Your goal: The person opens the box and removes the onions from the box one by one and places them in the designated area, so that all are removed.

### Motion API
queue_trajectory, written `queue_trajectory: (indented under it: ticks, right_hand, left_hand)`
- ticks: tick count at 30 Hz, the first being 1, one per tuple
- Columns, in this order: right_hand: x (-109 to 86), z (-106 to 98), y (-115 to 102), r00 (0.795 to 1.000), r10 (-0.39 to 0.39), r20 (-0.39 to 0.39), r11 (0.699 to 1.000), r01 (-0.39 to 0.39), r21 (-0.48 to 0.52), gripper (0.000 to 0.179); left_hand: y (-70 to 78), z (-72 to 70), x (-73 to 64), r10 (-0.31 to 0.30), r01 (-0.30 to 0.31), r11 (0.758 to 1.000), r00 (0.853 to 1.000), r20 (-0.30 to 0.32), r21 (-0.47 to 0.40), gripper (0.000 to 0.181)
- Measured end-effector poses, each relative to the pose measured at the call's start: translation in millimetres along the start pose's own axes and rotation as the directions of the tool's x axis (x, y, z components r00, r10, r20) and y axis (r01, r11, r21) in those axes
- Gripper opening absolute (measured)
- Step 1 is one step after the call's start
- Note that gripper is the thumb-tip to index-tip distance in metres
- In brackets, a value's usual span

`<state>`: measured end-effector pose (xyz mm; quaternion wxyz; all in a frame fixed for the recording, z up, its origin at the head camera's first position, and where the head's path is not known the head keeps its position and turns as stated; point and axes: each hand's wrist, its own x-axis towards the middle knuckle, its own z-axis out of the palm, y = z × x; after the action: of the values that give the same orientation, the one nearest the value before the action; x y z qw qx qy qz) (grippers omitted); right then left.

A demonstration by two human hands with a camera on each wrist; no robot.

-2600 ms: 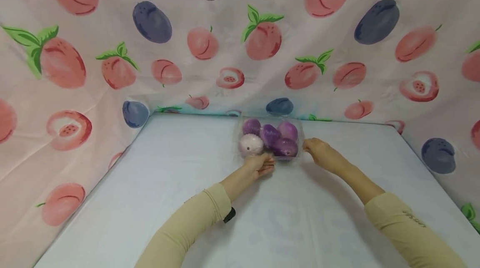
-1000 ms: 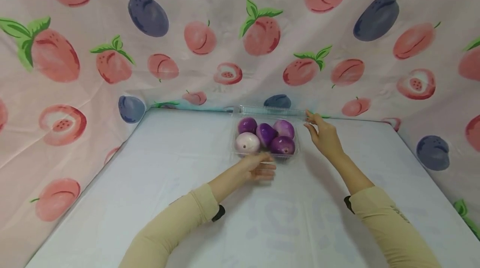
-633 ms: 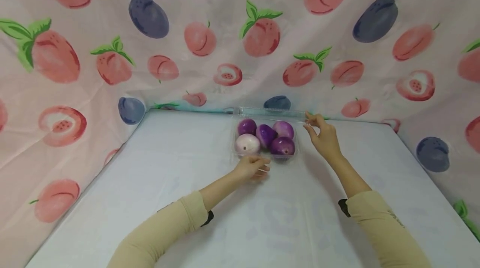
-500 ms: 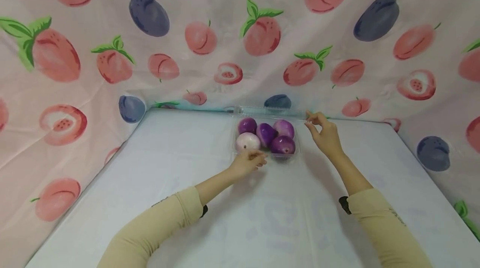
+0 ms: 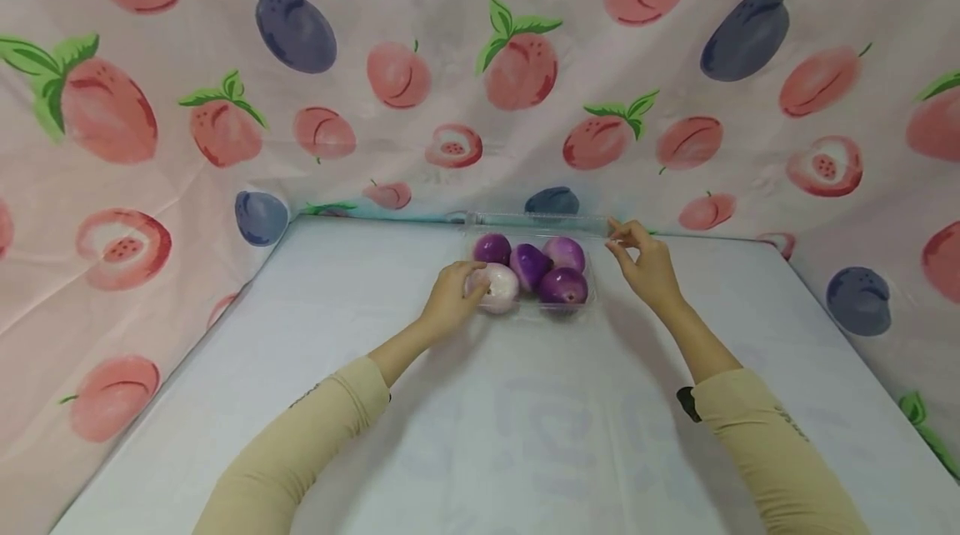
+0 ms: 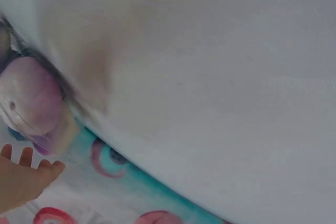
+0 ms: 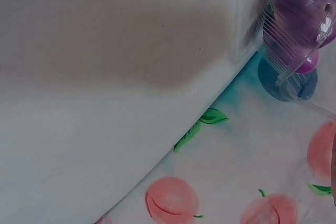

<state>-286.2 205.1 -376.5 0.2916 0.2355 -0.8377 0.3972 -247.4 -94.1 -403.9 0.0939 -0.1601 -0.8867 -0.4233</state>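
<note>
White table [image 5: 480, 452] carries a ribbed clear-plastic box [image 5: 528, 307] of glossy purple globes [image 5: 562, 287] and one pale globe [image 5: 501, 288] (dot-ended), where the left hand [image 5: 452, 299] sits spread, gripping nothing, while the right hand [image 5: 647, 266] pinches the raised lid [image 5: 540, 225].

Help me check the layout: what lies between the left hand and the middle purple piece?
The head view shows the white rounded piece between the left hand and middle purple piece; whether the clear box wall intervenes is unclear.
</note>
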Motion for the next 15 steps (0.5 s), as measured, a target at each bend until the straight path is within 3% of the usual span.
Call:
queue_trajectory:
  ticks: [6, 15]
  right_hand:
    - [2.4, 0, 0, 1.0, -0.01, 0.008, 1.0, 0.01, 0.002, 0.012]
    - [3.7, -1, 1, 1.0, -0.012, 0.014, 1.0, 0.012, -0.025, 0.012]
  left_hand:
    - [-13.3, -2.1, 2.2, 0.034, -0.044, 0.986, 0.997, 0.063, 0.162, 0.051]
    - [-18.7, 0.1, 10.1, -0.109, 0.067, 0.943, 0.988, 0.111, 0.326, 0.101]
